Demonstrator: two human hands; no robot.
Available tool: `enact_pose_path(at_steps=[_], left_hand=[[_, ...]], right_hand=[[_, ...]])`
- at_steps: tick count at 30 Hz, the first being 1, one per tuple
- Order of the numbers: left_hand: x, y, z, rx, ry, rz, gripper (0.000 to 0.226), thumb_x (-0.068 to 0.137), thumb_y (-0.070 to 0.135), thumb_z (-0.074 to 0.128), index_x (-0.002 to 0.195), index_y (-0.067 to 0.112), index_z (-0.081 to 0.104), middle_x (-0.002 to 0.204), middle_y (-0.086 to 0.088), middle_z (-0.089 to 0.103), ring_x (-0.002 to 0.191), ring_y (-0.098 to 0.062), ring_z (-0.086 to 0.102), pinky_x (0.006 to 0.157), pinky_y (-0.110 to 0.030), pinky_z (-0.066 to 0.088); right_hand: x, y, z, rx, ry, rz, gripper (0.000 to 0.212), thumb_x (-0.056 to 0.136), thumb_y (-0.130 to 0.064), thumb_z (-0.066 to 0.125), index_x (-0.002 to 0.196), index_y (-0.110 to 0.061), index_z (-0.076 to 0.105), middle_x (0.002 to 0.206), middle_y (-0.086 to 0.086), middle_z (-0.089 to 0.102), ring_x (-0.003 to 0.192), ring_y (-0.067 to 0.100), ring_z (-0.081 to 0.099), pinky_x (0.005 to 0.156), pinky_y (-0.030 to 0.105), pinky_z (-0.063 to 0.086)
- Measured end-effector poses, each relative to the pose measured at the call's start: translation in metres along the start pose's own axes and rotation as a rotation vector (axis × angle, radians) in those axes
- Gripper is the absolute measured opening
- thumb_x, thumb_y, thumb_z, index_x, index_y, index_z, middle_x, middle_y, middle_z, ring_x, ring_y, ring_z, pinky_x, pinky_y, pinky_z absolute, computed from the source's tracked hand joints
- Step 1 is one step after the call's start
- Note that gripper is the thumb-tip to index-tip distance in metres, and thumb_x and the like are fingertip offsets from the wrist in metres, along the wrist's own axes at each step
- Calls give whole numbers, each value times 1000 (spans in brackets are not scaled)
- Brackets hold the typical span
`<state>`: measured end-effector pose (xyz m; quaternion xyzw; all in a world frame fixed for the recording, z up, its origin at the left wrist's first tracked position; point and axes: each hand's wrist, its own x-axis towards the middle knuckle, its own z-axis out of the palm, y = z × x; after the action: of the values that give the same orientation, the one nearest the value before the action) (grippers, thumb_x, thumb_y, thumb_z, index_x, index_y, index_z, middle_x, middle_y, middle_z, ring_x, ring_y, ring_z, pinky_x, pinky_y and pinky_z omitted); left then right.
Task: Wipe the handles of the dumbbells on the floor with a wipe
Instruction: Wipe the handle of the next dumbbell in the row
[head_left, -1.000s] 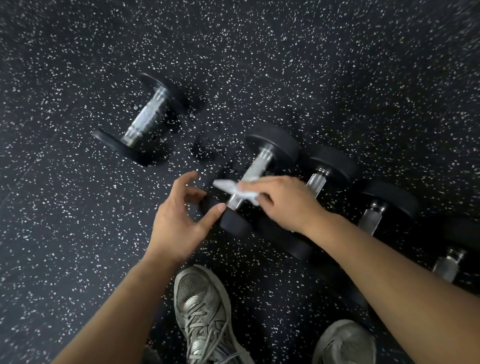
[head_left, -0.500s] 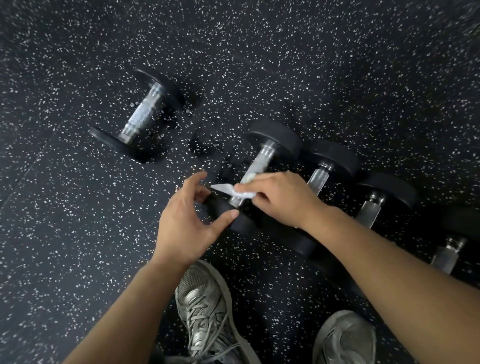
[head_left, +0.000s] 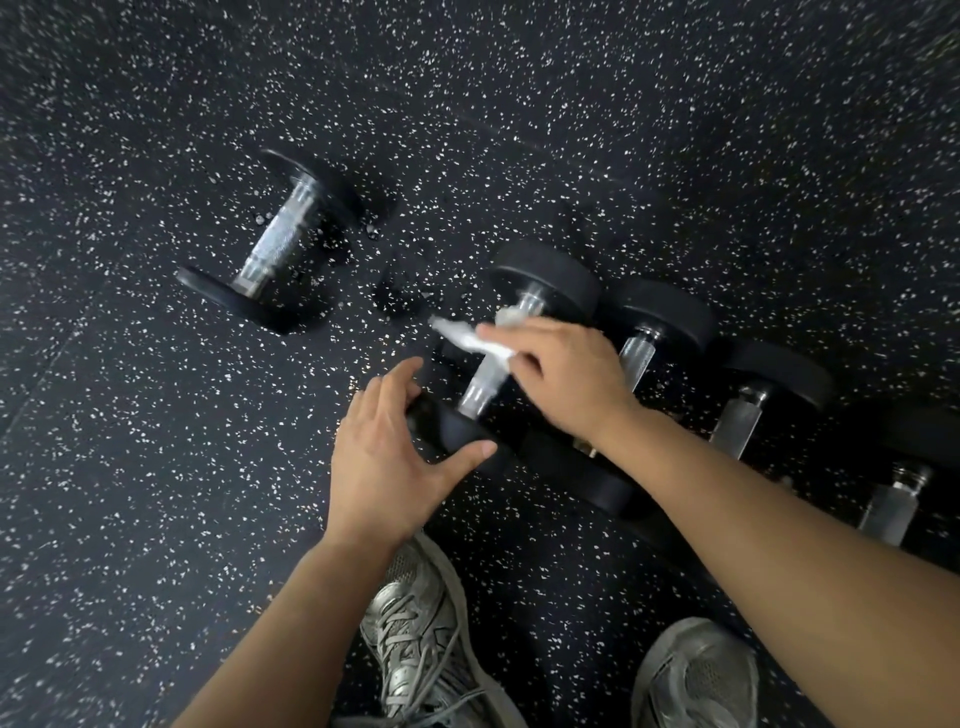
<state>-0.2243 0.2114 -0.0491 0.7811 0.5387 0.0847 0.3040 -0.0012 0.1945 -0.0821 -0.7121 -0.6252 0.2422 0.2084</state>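
Note:
Several black dumbbells with chrome handles lie in a row on the speckled floor. My right hand (head_left: 563, 371) is shut on a white wipe (head_left: 470, 339) and presses it on the handle (head_left: 480, 388) of the leftmost dumbbell in the row. My left hand (head_left: 387, 457) cups the near black head (head_left: 451, 428) of that same dumbbell, thumb and fingers around its edge. One more dumbbell (head_left: 278, 240) lies apart at the upper left, its knurled handle bare.
Three more dumbbell handles, the nearest of them (head_left: 636, 356), run off to the right of my right arm. Wet drops (head_left: 371, 231) lie on the floor between the separate dumbbell and the row. My two grey sneakers (head_left: 423, 631) stand at the bottom.
My right hand has slid the wipe up the handle toward the far head, baring the lower chrome part. My left hand has closed in onto the near head.

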Motion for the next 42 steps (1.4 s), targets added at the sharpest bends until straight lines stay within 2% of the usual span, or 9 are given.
enact_pose_path(at_steps=[2,5,9,13,19,25,31,37,42], left_hand=[[0,-3,0,-27,10,-27,101,67,74,75,148,25,40,123,11,56,115,-12,54,104,-37,46],[1,-9,-1,-59,15,-38,95,70,68,77,148,26,41,122,11,58,113,-9,55,102,-34,45],[3,-15,-8,-89,38,-72,87,76,62,76,146,30,38,123,13,62,113,-10,60,98,-39,49],[8,-22,-14,-82,85,-74,73,86,57,70,146,27,39,117,15,62,111,-14,62,98,-47,51],[9,-23,-16,-80,104,-88,84,81,67,67,147,22,41,135,3,60,125,-18,56,108,-46,46],[15,-33,-17,-70,112,-154,93,72,71,75,145,23,42,139,2,59,129,-19,55,110,-47,45],[19,-35,-23,-127,101,-185,96,68,63,83,145,26,41,135,6,61,125,-13,58,107,-43,48],[20,-37,-24,-110,101,-170,97,71,62,83,149,26,36,136,6,59,127,-14,56,108,-44,46],[20,-37,-24,-91,154,-151,87,79,61,75,148,22,40,137,4,59,127,-16,56,106,-49,48]], right_hand=[[-1,-1,4,-42,130,74,43,99,-16,56,134,-38,65,114,-10,72,57,3,53,51,21,42],[-11,-8,13,-70,17,-36,41,98,-17,54,132,-37,67,107,-7,71,65,18,63,54,28,42],[-9,-7,14,-10,-10,-112,45,96,-17,54,134,-38,66,108,-10,72,67,15,62,56,27,39],[-10,2,20,-30,140,58,53,98,-14,52,146,-36,53,120,-5,73,64,16,61,54,25,42],[1,-7,8,-28,-248,-216,53,98,-18,53,142,-46,54,126,-6,70,80,19,65,67,28,41],[38,-22,20,-76,295,107,28,90,-23,67,118,-29,62,89,-1,75,69,25,68,56,32,46],[27,-41,39,-15,-102,-142,16,90,-24,67,104,-31,67,96,-5,75,75,24,68,64,32,46],[36,-27,44,15,354,115,21,96,-22,64,117,-24,65,85,-1,74,63,19,63,56,28,40],[30,-25,45,22,198,-27,29,94,-23,63,121,-29,72,109,-7,70,70,19,65,62,29,48]])
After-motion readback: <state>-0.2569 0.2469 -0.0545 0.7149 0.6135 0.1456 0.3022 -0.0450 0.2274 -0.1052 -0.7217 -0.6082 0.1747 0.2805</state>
